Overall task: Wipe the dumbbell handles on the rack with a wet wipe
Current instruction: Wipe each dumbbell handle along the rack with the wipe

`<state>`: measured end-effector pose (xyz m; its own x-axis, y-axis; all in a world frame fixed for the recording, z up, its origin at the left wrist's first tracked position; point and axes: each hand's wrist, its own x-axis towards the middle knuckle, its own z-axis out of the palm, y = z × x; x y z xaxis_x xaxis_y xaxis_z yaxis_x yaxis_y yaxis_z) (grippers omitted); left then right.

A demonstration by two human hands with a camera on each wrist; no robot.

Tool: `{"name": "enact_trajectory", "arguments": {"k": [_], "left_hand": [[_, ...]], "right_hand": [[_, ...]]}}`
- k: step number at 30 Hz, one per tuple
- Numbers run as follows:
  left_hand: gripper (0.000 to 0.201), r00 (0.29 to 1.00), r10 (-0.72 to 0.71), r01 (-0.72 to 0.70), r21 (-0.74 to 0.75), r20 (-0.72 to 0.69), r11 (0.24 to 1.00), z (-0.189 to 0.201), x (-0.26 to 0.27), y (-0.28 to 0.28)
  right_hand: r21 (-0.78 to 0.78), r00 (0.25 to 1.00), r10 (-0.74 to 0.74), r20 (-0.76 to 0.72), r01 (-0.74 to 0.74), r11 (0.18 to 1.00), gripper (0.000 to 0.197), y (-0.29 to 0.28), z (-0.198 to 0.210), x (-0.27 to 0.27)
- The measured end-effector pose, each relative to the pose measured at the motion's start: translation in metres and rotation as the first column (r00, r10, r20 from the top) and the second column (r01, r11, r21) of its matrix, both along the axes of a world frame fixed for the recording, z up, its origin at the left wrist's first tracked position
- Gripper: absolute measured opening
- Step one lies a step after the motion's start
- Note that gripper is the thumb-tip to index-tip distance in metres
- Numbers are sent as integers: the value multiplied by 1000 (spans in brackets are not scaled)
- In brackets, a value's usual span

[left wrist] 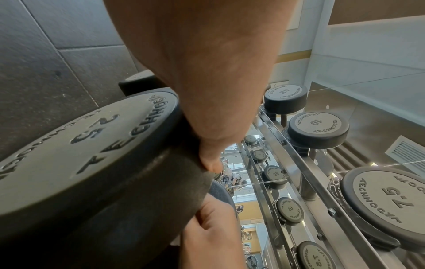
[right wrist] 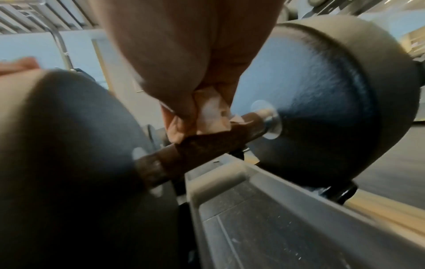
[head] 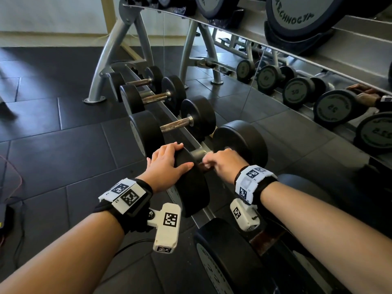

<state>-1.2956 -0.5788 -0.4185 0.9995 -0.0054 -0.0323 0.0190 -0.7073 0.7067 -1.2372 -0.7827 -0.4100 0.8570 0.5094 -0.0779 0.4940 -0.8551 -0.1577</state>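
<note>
A black dumbbell lies on the lower rack rail, its near head (head: 191,187) marked 25 (left wrist: 80,145). My left hand (head: 176,158) rests flat over that head, with the thumb (left wrist: 211,163) on its rim. My right hand (head: 214,162) is curled over the rusty brown handle (right wrist: 195,151) between the two heads. It holds a bunched white wet wipe (right wrist: 211,111) pressed against the handle near the far head (head: 241,141). In the head view the wipe is hidden under my fingers.
Smaller dumbbells (head: 180,124) with brown handles sit further along the rail. A bigger one (head: 229,262) lies under my right forearm. The upper shelf (head: 297,15) overhangs with more weights. A mirror (head: 331,107) backs the rack. Dark rubber floor (head: 53,124) lies to the left.
</note>
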Motion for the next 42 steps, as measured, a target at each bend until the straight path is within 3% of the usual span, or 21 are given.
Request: {"name": "enact_trajectory", "arguments": {"k": [3,6,9,12,15,21,31,35,37,42], "left_hand": [[67,1000,-1,1,-5,2,1000,0,1,0],[68,1000,-4,4,-9,-10,1000,-1,1,1],[68,1000,-8,8,-17,-12,1000,-1,1,1],[68,1000,1,-1,-25,1,1000,-1,0,1],[68,1000,0,0,-24,3,1000,0,-1,1],[68,1000,-6,6,-23,6,1000,3,-3,0],[70,999,-39,38,-25,-14,999,4,-4,3],[69,999,-40,40,-31,-7,999,2,-2,3],[70,999,-40,39,-33,-7,999,1,-1,3],[70,1000,-29,29,-28,-1,999,-1,-1,3]], "right_hand": [[-4,987,161,6,-161,987,30,5,-4,-9],[-26,990,142,-14,-142,990,30,-2,-1,-9],[105,990,-141,2,140,985,23,-16,-1,-14],[372,904,-426,22,388,843,11,-31,-3,-18],[352,851,-518,85,461,815,13,-33,-3,-11],[242,861,-491,134,452,858,10,-22,-14,2],[307,906,-395,154,336,890,8,-17,-29,3],[270,920,-366,142,320,908,19,-22,-26,2],[294,912,-382,146,329,897,10,-26,-27,2],[254,922,-356,151,312,916,11,-28,-31,4]]}}
